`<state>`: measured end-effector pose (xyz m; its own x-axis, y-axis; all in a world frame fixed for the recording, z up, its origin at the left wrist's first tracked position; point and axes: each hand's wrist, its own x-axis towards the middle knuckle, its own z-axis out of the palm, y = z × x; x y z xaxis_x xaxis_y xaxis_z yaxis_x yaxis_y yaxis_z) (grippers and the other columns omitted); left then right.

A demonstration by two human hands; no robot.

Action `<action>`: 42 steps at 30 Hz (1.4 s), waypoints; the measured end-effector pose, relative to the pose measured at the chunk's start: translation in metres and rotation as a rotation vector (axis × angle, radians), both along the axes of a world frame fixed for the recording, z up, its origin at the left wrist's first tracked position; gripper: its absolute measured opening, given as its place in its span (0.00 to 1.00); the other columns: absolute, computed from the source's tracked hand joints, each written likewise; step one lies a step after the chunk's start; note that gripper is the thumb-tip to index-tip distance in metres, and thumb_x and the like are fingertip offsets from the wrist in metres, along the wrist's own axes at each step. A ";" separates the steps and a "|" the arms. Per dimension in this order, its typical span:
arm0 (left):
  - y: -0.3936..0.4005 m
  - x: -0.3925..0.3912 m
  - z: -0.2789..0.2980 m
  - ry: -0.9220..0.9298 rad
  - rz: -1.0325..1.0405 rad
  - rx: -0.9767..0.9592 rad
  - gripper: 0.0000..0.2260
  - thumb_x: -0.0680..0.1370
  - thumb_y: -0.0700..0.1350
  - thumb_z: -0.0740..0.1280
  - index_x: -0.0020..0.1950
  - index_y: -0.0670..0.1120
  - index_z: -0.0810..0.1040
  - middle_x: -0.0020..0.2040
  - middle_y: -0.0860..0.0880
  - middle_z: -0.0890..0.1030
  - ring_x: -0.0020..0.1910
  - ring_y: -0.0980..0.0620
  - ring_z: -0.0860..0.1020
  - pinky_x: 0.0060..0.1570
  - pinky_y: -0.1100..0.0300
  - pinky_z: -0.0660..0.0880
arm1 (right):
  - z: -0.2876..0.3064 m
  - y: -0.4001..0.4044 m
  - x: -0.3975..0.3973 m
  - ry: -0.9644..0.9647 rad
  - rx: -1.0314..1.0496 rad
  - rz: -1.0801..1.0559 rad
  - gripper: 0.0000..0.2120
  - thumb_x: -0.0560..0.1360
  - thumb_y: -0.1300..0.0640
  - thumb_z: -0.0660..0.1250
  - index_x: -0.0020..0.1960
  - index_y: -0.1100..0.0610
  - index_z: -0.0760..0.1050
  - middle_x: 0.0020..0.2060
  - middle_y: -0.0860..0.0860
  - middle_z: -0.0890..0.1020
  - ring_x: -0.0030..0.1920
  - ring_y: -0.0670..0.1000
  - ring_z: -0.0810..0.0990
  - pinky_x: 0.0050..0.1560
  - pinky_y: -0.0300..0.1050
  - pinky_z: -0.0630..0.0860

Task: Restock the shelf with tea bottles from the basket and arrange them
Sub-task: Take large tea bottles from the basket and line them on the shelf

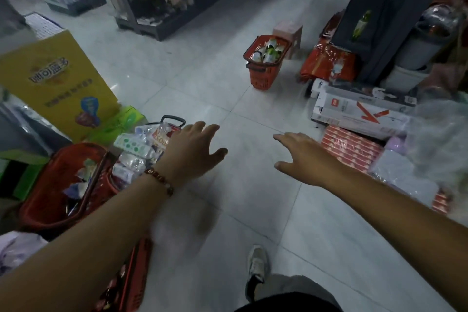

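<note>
Nearest us, a grey-white sneaker [257,265] plants on the pale tiled floor [253,200], mid-stride by the look of it. Both bare arms stretch forward: the left hand [193,151], with a brown bead bracelet [159,181] at its wrist, has its fingers spread and empty, and the right hand [302,157] is just as empty, fingers straight and loosely apart. At the left sits a red plastic basket of mixed packets [63,185], beside a yellow printed carton [58,81]. Farther on, well apart from both hands, stands the red mesh basket holding green-and-white tea bottles [266,59], in front of a pink plastic stool [288,33] and near the dark shelf unit [379,28]. This looks like the approach step. Next move calls for closing in, crouching and taking a bottle.
</note>
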<state>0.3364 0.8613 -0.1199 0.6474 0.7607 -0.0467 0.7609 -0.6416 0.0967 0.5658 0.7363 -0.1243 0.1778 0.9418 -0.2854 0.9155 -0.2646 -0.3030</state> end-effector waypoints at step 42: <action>1.229 0.513 -0.036 0.139 -0.189 0.006 0.30 0.79 0.65 0.61 0.77 0.51 0.63 0.71 0.46 0.72 0.67 0.43 0.73 0.65 0.48 0.71 | -0.062 1.206 0.485 0.102 -0.012 -0.196 0.35 0.78 0.44 0.66 0.79 0.47 0.54 0.78 0.53 0.59 0.77 0.56 0.56 0.75 0.53 0.58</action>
